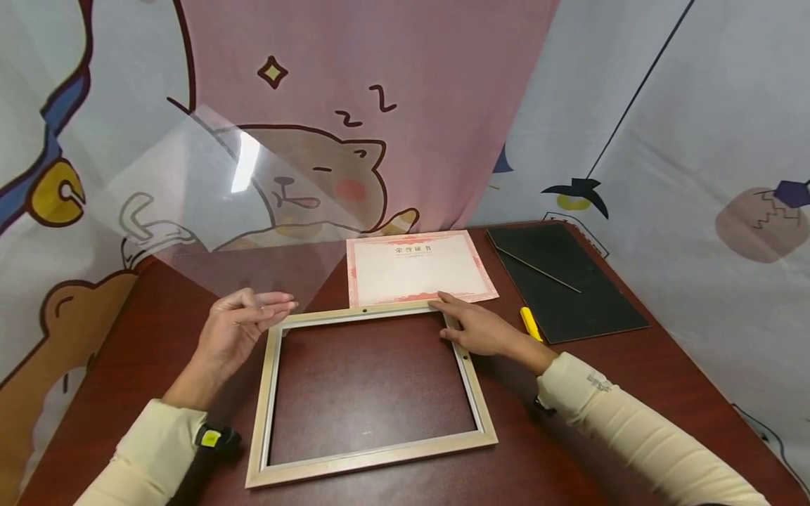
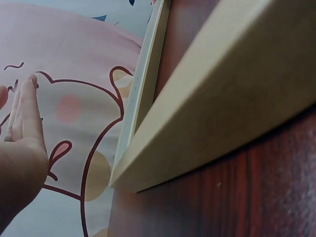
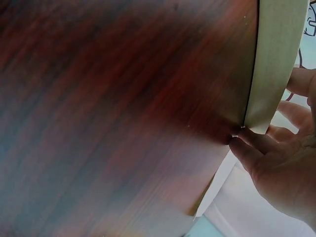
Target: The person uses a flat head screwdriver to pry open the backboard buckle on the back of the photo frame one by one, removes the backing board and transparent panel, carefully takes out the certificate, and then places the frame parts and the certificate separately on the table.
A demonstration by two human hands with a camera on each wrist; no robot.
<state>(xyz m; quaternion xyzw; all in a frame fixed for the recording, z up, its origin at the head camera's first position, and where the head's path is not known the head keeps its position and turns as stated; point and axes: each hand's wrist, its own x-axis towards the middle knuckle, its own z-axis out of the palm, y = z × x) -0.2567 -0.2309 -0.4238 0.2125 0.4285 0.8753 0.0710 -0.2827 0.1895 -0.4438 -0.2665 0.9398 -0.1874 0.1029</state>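
A clear transparent sheet (image 1: 190, 190), with a bright reflection on it, is raised and tilted above the back left of the table. My left hand (image 1: 243, 320) pinches its lower edge between the thumb and nearly straight fingers; in the left wrist view the left hand (image 2: 24, 153) shows without the sheet being distinguishable. A light wooden picture frame (image 1: 373, 460) lies flat, its opening showing the tabletop. At its far right corner, my right hand (image 1: 477, 327) holds the frame, with fingers curled about the corner; the right wrist view shows those fingers (image 3: 254, 143) against the wood.
A certificate (image 1: 414, 274) with a pink border lies behind the frame. To the right is a black backing board (image 1: 569, 281) with a thin stick (image 1: 538, 268) on it. A yellow tool handle (image 1: 530, 322) lies beside the board. Printed curtains hang behind the table (image 1: 588, 393).
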